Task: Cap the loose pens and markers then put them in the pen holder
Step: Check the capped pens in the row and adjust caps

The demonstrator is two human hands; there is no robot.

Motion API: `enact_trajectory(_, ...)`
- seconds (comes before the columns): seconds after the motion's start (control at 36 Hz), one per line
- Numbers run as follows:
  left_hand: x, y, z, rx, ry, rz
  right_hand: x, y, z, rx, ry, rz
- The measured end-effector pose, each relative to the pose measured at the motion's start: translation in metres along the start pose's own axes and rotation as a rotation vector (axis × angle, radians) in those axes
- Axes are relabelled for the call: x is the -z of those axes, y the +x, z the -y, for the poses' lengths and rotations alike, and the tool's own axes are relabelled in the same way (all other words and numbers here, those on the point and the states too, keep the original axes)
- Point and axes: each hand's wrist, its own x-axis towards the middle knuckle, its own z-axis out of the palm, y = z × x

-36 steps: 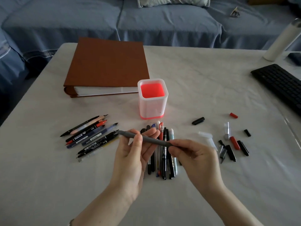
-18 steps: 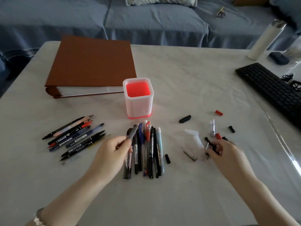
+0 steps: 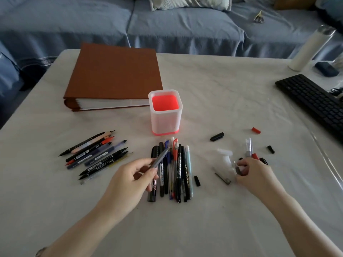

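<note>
so the left hand (image 3: 130, 180) is pinching a grey pen (image 3: 160, 158) between thumb and curled fingers, and the pen is tilting up with its tip pointing far and a bit right, hovering over the middle pile of pens (image 3: 182, 171) that's lying on the table (image 3: 204, 225)

the right hand (image 3: 257, 173) is working over at the scatter of loose caps on the right, fingers curled in and pinching a small dark cap (image 3: 238, 168) against the thumb, can't really tell if it's lifted off the table

the pen holder (image 3: 166, 117) is standing upright just past the far end of the middle pile, frosted white walls with a red inside

a second bunch of uncapped markers (image 3: 96, 154) is lying fanned out on the left, well apart from the holder

a black cap (image 3: 217, 136) and a red cap (image 3: 256, 130) are sitting on their own, far of the right hand

a brown binder (image 3: 113, 76) is lying flat behind the holder on the left, and a black keyboard (image 3: 313, 102) is sitting at the right edge
</note>
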Motion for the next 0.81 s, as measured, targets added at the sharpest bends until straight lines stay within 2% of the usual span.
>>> enact_trajectory(0.08, 0.001, -0.003, -0.002, 0.014, -0.022, 0.013, 0.004, -0.004, 0.011, 0.08, 0.119, -0.034)
enact_trajectory(0.14, 0.001, -0.005, -0.002, 0.02, -0.036, 0.026, 0.006, -0.011, 0.027, 0.139, 0.349, -0.041)
enact_trajectory(0.22, 0.001, -0.008, -0.003, 0.017, -0.062, 0.039, 0.008, -0.028, 0.059, 0.197, 0.806, 0.092)
enact_trajectory(0.31, 0.002, -0.009, -0.006, 0.007, -0.118, 0.06, 0.003, -0.041, 0.082, 0.25, 1.047, 0.193)
enact_trajectory(0.58, 0.007, -0.015, -0.009, -0.019, -0.16, 0.107, -0.013, -0.053, 0.104, 0.329, 1.18, 0.207)
enact_trajectory(0.81, 0.009, -0.015, -0.01, -0.013, -0.181, 0.116, -0.018, -0.059, 0.109, 0.346, 1.138, 0.309)
